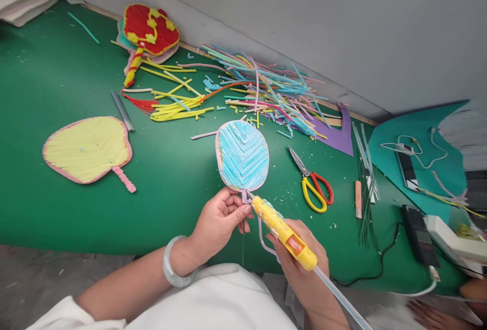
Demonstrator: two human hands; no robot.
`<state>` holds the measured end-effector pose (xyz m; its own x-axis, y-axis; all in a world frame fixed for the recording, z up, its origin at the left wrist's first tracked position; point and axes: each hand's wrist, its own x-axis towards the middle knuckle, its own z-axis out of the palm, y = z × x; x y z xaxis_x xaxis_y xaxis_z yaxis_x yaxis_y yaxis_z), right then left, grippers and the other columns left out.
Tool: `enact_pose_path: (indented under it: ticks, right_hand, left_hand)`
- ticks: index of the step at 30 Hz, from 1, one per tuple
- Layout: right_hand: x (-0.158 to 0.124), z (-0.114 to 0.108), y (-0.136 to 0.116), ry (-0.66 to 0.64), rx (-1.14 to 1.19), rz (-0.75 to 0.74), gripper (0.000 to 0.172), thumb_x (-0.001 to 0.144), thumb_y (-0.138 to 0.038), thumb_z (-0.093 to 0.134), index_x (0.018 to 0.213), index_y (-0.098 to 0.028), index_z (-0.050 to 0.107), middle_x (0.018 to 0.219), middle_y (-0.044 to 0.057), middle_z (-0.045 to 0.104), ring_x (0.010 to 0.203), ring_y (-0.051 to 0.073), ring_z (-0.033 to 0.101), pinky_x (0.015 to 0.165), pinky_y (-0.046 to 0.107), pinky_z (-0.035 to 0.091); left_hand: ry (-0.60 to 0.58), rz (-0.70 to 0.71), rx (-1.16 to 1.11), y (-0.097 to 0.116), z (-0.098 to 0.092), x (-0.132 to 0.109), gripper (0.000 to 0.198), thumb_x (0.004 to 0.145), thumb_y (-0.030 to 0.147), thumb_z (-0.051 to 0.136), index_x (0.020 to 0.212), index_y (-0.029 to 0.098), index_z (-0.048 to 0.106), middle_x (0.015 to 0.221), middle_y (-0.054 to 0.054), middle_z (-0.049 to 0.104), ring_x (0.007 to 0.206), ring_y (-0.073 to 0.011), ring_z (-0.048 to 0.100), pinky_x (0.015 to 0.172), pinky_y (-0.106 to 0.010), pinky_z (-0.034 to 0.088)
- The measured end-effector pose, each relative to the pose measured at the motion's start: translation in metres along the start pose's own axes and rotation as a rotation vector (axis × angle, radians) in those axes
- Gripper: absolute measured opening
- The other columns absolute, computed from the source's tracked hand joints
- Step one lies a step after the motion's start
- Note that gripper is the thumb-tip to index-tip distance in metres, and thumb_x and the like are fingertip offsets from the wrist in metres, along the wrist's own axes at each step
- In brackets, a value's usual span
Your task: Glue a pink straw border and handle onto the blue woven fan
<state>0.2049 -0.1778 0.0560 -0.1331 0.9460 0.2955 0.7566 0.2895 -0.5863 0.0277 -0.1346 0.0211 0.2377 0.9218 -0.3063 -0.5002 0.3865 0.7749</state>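
Observation:
A small blue fan [243, 155] with a pink rim is pinched at its base by my left hand [224, 216], fingers closed around the short handle. My right hand [304, 254] grips a yellow hot glue gun [281, 228] with a clear glue stick [338, 294] sticking out of its back. The gun's metal tip touches or nearly touches the spot where the handle meets the fan; I cannot tell which. A pink pipe cleaner [264, 238] hangs in a loop from the handle toward my right hand.
A yellow fan [87, 150] lies left, a red fan [152, 28] behind it. Loose pipe cleaners [262, 81] are heaped along the wall. Scissors [312, 183] lie right, near wires [366, 213], a black device [420, 236] and a cable. Another person's hand [429, 315] shows at lower right.

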Motion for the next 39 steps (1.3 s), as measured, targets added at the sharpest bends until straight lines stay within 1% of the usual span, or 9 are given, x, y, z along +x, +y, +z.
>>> enact_pose_path:
  ticks: [9,13,19,21,26,33,39]
  right_hand:
    - [-0.0015,0.0011,-0.0014,-0.001,-0.007,0.048,0.013,0.094,-0.036,0.058,0.095,-0.023,0.057,0.074,0.000,0.061,0.059,0.014,0.057,0.054,0.026,0.047]
    - [-0.0015,0.0014,-0.0015,0.000,-0.009,0.082,0.016,0.094,-0.038,0.058,0.094,-0.022,0.057,0.074,-0.001,0.061,0.058,0.014,0.059,0.054,0.026,0.047]
    - [0.0015,-0.0008,0.0043,-0.012,-0.051,-0.017,0.011,0.094,-0.034,0.059,0.095,-0.023,0.057,0.073,-0.001,0.063,0.058,0.013,0.060,0.054,0.023,0.048]
    - [0.0019,-0.0013,0.0051,-0.021,-0.066,-0.023,0.011,0.094,-0.034,0.059,0.094,-0.023,0.058,0.074,-0.001,0.064,0.059,0.013,0.062,0.053,0.022,0.049]
    - [0.0011,-0.0002,0.0025,0.001,-0.063,0.062,0.018,0.095,-0.039,0.055,0.092,-0.022,0.059,0.075,0.001,0.066,0.062,0.015,0.063,0.055,0.024,0.050]
    - [0.0017,-0.0001,0.0033,-0.004,-0.040,0.048,0.015,0.093,-0.037,0.058,0.090,-0.023,0.059,0.073,0.000,0.066,0.054,0.013,0.060,0.050,0.025,0.049]
    - [0.0017,0.0010,-0.0033,0.009,-0.029,0.140,0.023,0.094,-0.044,0.056,0.088,-0.023,0.059,0.073,0.001,0.065,0.053,0.013,0.058,0.052,0.026,0.049]
  left_hand:
    - [-0.009,0.001,-0.015,0.0009,0.0002,0.0011,0.040,0.078,0.043,0.078,0.096,0.016,0.056,0.072,0.002,0.066,0.049,-0.0088,0.062,0.046,-0.020,0.050]
    - [-0.009,-0.002,-0.016,0.0009,-0.0002,0.0007,0.039,0.078,0.042,0.078,0.097,0.015,0.056,0.072,0.002,0.066,0.049,-0.0089,0.062,0.046,-0.020,0.050]
    - [-0.037,0.000,-0.033,0.0005,-0.0005,0.0004,0.037,0.081,0.042,0.075,0.100,0.015,0.056,0.072,0.002,0.066,0.049,-0.0085,0.062,0.047,-0.020,0.051]
    - [-0.041,-0.005,-0.037,0.0016,0.0000,0.0002,0.039,0.081,0.043,0.075,0.100,0.015,0.056,0.071,0.002,0.066,0.049,-0.0090,0.062,0.047,-0.021,0.051]
    - [-0.047,-0.023,-0.040,0.0048,0.0014,-0.0005,0.043,0.079,0.047,0.077,0.099,0.015,0.056,0.070,0.002,0.066,0.048,-0.0098,0.062,0.047,-0.022,0.050]
    - [-0.059,-0.026,-0.035,0.0054,0.0005,-0.0012,0.042,0.080,0.046,0.075,0.102,0.015,0.056,0.072,0.001,0.067,0.049,-0.0107,0.062,0.048,-0.023,0.050]
    - [-0.055,-0.033,-0.040,0.0067,0.0013,-0.0010,0.043,0.079,0.047,0.076,0.100,0.016,0.056,0.071,0.001,0.067,0.049,-0.0110,0.062,0.047,-0.023,0.050]
